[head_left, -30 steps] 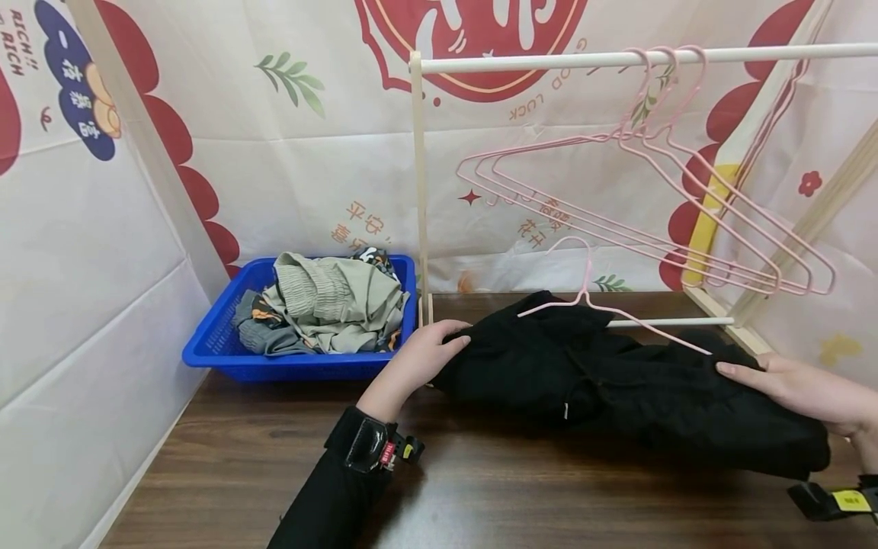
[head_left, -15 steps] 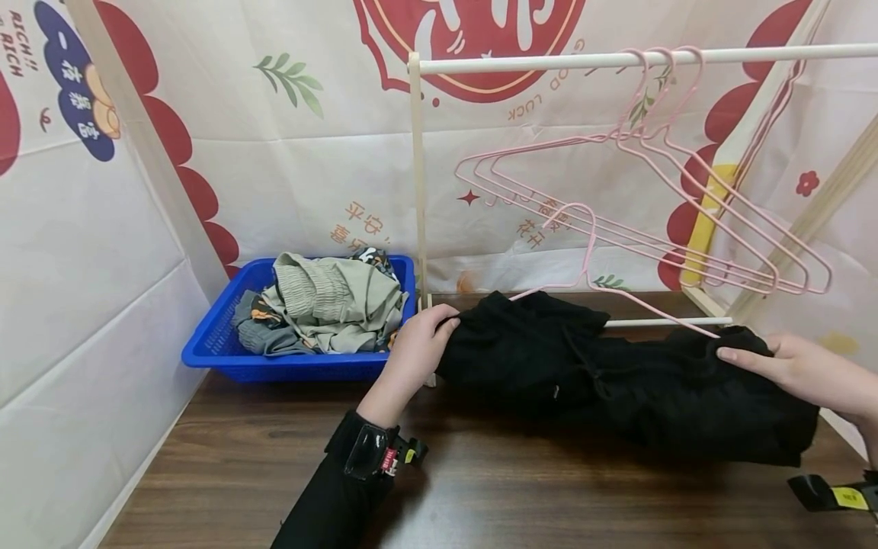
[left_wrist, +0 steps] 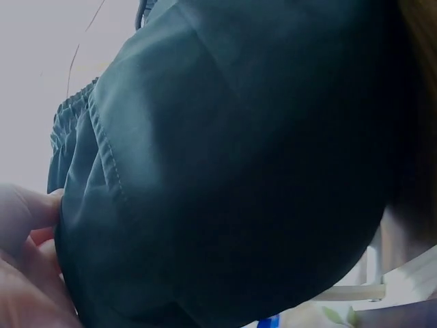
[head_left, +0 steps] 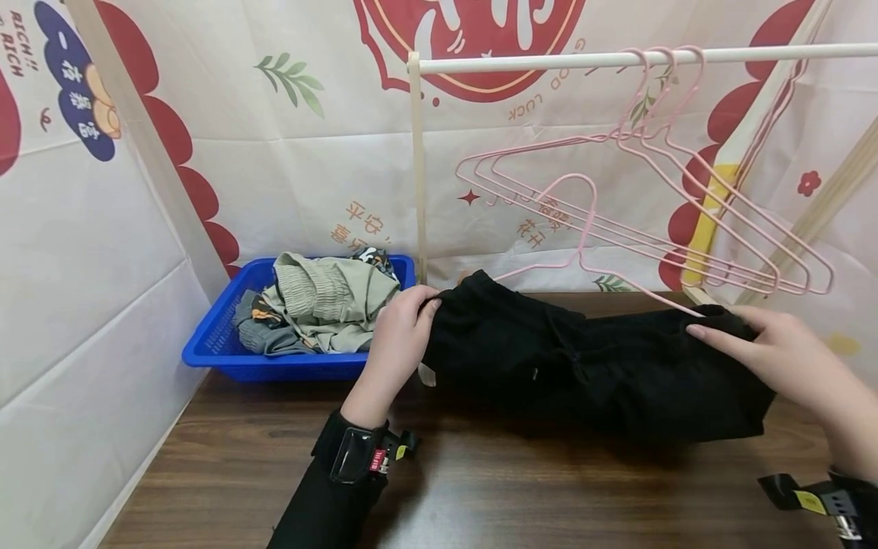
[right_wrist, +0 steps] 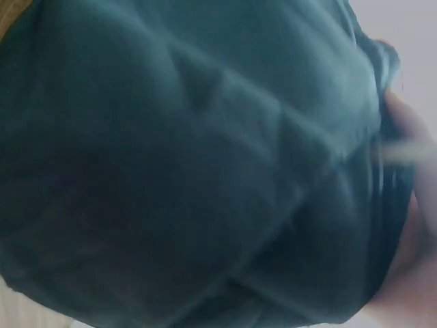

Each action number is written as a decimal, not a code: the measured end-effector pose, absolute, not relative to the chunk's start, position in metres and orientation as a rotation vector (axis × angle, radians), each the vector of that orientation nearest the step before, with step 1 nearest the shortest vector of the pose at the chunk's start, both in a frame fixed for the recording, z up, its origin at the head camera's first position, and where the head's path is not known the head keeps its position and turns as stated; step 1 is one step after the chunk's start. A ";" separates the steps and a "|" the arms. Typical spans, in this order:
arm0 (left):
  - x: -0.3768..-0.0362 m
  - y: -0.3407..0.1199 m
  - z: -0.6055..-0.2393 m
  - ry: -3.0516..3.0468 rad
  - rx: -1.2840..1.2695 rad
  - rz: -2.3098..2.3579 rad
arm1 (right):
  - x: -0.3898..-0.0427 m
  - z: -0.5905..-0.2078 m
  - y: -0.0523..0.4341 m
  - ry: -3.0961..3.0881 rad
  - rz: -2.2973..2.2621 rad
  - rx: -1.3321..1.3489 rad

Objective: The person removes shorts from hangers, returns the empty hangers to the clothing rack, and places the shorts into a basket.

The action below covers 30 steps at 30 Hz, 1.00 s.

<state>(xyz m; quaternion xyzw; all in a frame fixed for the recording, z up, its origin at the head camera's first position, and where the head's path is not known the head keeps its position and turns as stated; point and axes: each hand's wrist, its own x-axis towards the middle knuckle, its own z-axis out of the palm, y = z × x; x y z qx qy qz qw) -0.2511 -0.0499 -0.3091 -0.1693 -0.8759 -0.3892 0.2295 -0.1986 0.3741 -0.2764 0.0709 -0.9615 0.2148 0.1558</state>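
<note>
**Black garment held up on a pink hanger, both hands on it**

So the person had a black garment [head_left: 590, 366] stretched out between both hands, just above the dark wooden surface [head_left: 480, 496]. The left hand [head_left: 398, 339] had its grip curled round the garment's 9 o'clock end, fingers tucked over the top edge. The right hand [head_left: 775, 347] was at the 3 o'clock end, fingers bent over the top edge and grasping the cloth there. A pink hanger [head_left: 583, 236] stuck up out of the garment, its hook pointing to about 12 o'clock and its two arms running down into the fabric.

Both wrist views were basically full of dark cloth [left_wrist: 239, 164], with a bit of finger at the edge, and the right one was blurry [right_wrist: 205, 171].

Other stuff around: a blue basket [head_left: 219, 347] at roughly 9 o'clock from the left hand, piled with grey-green and patterned clothes [head_left: 329, 301]. A pale wooden rack [head_left: 417, 168] stood behind the garment, and three more pink hangers [head_left: 658, 198] hung from its top rail [head_left: 549, 59]. A white printed backdrop [head_left: 288, 152] ran behind everything.
</note>
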 end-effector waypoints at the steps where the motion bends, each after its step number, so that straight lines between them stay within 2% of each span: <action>1: -0.250 -0.050 -0.308 -2.395 -0.463 -1.064 | -0.199 -0.275 0.369 -2.721 0.605 0.186; 9: -0.245 -0.055 -0.300 -2.319 -0.416 -1.040 | -0.200 -0.269 0.339 -2.584 0.592 0.068; 30: -0.245 -0.052 -0.296 -2.288 -0.401 -0.953 | -0.219 -0.277 0.283 -2.438 0.779 0.200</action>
